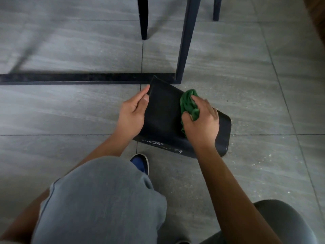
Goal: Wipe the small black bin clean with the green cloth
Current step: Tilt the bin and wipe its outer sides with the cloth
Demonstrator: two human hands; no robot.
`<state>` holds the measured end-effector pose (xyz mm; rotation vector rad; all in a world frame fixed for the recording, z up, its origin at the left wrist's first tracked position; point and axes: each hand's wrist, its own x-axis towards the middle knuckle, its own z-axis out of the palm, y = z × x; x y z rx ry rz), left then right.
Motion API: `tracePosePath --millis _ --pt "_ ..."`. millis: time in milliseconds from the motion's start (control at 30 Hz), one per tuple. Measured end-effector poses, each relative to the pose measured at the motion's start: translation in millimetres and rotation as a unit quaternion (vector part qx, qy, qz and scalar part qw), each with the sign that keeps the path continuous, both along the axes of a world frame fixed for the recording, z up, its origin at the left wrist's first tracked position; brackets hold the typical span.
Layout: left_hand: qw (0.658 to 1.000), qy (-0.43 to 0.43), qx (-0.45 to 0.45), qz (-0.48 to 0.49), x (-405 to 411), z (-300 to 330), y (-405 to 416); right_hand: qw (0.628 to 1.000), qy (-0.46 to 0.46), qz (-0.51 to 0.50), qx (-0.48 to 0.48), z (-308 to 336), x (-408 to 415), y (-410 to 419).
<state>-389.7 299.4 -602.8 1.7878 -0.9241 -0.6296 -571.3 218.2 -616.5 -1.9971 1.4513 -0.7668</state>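
**Bin on its side, cloth pressed to its wall**

While the person crouches, two knees in grey trousers (105, 199) fill the bottom of the view, and the toe of a blue shoe (140, 163) shows just past the left knee on the grey tiled floor (61, 111). Both bare forearms reach forward from there. Beyond the shoe, the small black bin (163, 118) lies tipped on its side on the floor, one broad wall facing up, with pale marks along its near edge. The left hand (132, 114) grips the bin's left edge, thumb on top and fingers curled around the side. The right hand (202, 120) is closed on the bunched green cloth (189, 104) and presses it against the upper wall toward the bin's right side; part of the cloth sticks out ahead of the fingers. Just behind the bin, a dark metal frame (88, 78) runs along the floor and rises in an upright leg. Farther off stand two dark chair legs (143, 18).
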Motion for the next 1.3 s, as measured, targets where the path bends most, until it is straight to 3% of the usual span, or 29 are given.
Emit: tracePosePath --millis 167,267,400,467,600,733,833,933,1133,1300 --pt "0.999 0.018 -0.030 -0.008 0.3 -0.7 -3.7 0.985 0.011 0.148 -0.093 4.8 28.9 35.0" --pt "0.999 0.034 -0.023 0.009 2.9 -2.5 -3.8 0.977 0.036 0.158 -0.140 -6.6 14.1 60.6" --pt "0.998 0.042 -0.010 0.038 7.9 -6.6 -2.1 0.982 0.019 0.170 -0.080 -13.6 -26.4 71.2" --pt "0.999 0.043 0.003 0.029 10.1 -2.5 -2.2 0.990 -0.037 0.137 -0.015 -8.0 -43.7 69.3" --pt "0.998 0.042 0.024 -0.047 10.7 9.9 0.7 0.991 -0.119 -0.024 0.048 7.2 -67.0 38.0" --pt "0.982 0.101 0.011 -0.161 1.5 25.2 1.0 0.990 -0.072 -0.114 0.041 -2.0 -77.0 -1.9" --pt "0.963 0.035 0.022 -0.267 -10.3 29.9 -1.4 0.990 -0.004 -0.136 0.024 -21.8 -82.7 -6.1" --pt "0.949 -0.025 0.023 -0.314 -15.7 25.9 -0.2 0.987 0.011 -0.161 -0.006 -36.0 -90.6 1.2" --pt "0.932 -0.204 -0.010 -0.301 -17.0 -7.7 26.6 0.979 0.010 -0.204 -0.023 -50.0 -105.3 3.9" --pt "0.945 -0.194 -0.022 -0.264 -9.2 -16.5 33.8 0.979 0.024 -0.200 -0.019 -52.4 -107.7 5.0"
